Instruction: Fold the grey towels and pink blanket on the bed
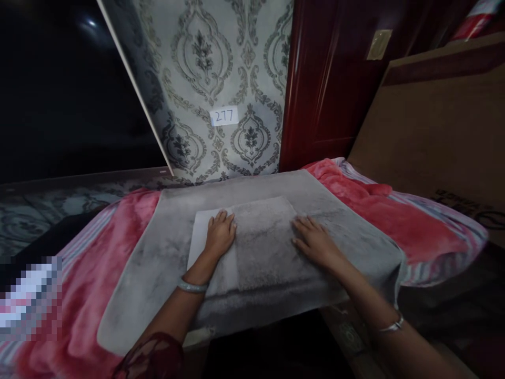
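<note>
A grey plush cloth [260,247], folded into a rough rectangle, lies on a larger grey cloth [158,273]. Along its left side shows a pale, smooth strip [199,237]; whether this is the cloth's underside or a separate sheet I cannot tell. My left hand [220,234] lies palm down where the strip meets the plush part, its fingers stretched out and close together. Beside the right edge of the folded cloth, my right hand [315,239] rests flat with the fingers spread. Neither hand holds anything that I can see.
A pink plush blanket [94,273] with a striped border hangs out beneath the grey cloth on both sides. Behind stand a patterned wall with a paper label [224,116] reading 277, a large dark screen [74,95] at left, and a cardboard box [437,121] at right.
</note>
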Tool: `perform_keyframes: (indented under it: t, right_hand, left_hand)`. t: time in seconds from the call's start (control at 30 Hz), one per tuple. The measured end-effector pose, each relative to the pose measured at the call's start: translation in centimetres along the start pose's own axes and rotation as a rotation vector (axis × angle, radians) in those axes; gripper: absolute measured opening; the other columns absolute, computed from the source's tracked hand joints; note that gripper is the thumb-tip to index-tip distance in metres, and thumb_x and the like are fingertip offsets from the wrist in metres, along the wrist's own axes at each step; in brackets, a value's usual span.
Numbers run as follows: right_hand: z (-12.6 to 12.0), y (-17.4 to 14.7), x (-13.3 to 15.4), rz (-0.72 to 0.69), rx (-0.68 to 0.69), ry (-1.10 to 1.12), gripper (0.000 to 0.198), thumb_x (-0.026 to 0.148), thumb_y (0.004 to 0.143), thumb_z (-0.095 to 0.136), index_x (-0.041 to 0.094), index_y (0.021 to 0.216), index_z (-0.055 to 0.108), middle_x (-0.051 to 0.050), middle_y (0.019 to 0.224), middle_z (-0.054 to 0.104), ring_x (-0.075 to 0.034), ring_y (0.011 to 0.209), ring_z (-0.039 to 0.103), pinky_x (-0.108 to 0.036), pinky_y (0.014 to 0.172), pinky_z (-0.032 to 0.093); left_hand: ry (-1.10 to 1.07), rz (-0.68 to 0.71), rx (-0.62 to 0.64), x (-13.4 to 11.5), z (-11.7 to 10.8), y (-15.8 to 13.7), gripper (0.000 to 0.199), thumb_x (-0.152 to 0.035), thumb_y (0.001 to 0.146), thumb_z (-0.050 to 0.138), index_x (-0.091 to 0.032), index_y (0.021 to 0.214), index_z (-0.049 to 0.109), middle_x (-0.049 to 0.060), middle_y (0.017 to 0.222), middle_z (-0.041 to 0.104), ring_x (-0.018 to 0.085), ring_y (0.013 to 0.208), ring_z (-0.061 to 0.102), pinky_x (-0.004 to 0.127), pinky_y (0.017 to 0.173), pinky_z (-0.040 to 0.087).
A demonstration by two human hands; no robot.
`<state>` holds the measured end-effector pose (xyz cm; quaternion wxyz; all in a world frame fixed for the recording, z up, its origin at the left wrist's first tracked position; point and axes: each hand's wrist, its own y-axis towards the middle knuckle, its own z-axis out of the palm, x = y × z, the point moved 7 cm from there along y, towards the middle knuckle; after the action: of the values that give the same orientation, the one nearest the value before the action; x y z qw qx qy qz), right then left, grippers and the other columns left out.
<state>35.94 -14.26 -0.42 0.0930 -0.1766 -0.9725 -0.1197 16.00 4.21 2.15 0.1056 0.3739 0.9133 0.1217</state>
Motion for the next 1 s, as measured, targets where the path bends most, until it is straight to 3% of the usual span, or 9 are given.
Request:
perform_keyframes:
  t: [0.1,0.23,0.33,0.47,0.67,0.83,1.0]
  right_hand:
    - [-1.4,3.2,4.7,-0.117,0.034,0.009,0.061,0.034,0.093,0.047,0.014,0.151,0.04,-0.014,0.16,0.026,-0.031,0.148,0.023,-0.052,0.116,0.028]
    - [-1.1,7.9,10.8,-0.193,0.136,0.039,0.068,0.033,0.093,0.051,0.015,0.155,0.029,-0.014,0.162,0.021,-0.028,0.149,0.019,-0.053,0.117,0.026]
    - [0.4,10.4,13.4,-0.221,0.134,0.04,0.061,0.034,0.098,0.044,0.018,0.155,0.03,-0.012,0.163,0.02,-0.029,0.149,0.019,-0.054,0.116,0.026]
    - [3.4,11.1,14.6,-0.32,0.089,0.015,0.054,0.037,0.101,0.034,0.02,0.152,0.037,-0.009,0.16,0.03,-0.029,0.147,0.024,-0.056,0.117,0.022]
    - [4.7,11.7,12.3,-0.327,0.087,-0.013,0.057,0.047,0.101,0.031,0.024,0.152,0.037,-0.007,0.158,0.034,-0.026,0.146,0.028,-0.051,0.117,0.023]
    - [3.9,12.5,6.6,-0.14,0.091,-0.089,0.059,0.048,0.1,0.028,0.021,0.151,0.041,-0.01,0.158,0.035,-0.027,0.146,0.028,-0.05,0.117,0.023]
    - [3.8,11.7,1.5,0.045,0.09,-0.076,0.063,0.051,0.1,0.024,0.02,0.153,0.035,-0.011,0.161,0.027,-0.03,0.148,0.023,-0.057,0.113,0.029]
  left_hand:
    - [-0.007,-0.018,-0.004,0.1,-0.2,-0.2,0.044,-0.025,0.097,0.04,-0.019,0.137,0.056,0.013,0.148,0.05,0.026,0.143,0.038,0.049,0.118,0.029]
    - [0.017,-0.135,-0.032,1.1,-0.6,-0.4,0.046,-0.018,0.096,0.037,-0.021,0.136,0.057,0.013,0.151,0.046,0.027,0.144,0.035,0.052,0.117,0.027]
    - [0.041,-0.196,-0.026,1.9,-0.6,-0.6,0.047,-0.017,0.096,0.034,-0.018,0.138,0.056,0.015,0.152,0.045,0.029,0.144,0.035,0.055,0.117,0.027]
    - [0.058,-0.19,0.012,2.1,-0.2,-0.6,0.049,-0.02,0.097,0.033,-0.017,0.141,0.052,0.015,0.152,0.044,0.028,0.145,0.034,0.055,0.117,0.027]
    - [0.074,-0.145,0.082,3.0,0.3,-0.1,0.052,-0.03,0.098,0.035,-0.018,0.148,0.043,0.012,0.157,0.038,0.028,0.147,0.031,0.055,0.119,0.024]
    - [0.052,-0.195,0.161,6.9,0.7,0.2,0.058,-0.043,0.098,0.034,-0.02,0.151,0.038,0.01,0.16,0.031,0.03,0.149,0.023,0.057,0.118,0.026]
    - [-0.018,-0.221,0.112,9.6,0.8,-0.2,0.054,-0.036,0.099,0.032,-0.017,0.149,0.041,0.013,0.16,0.03,0.026,0.145,0.034,0.048,0.117,0.031]
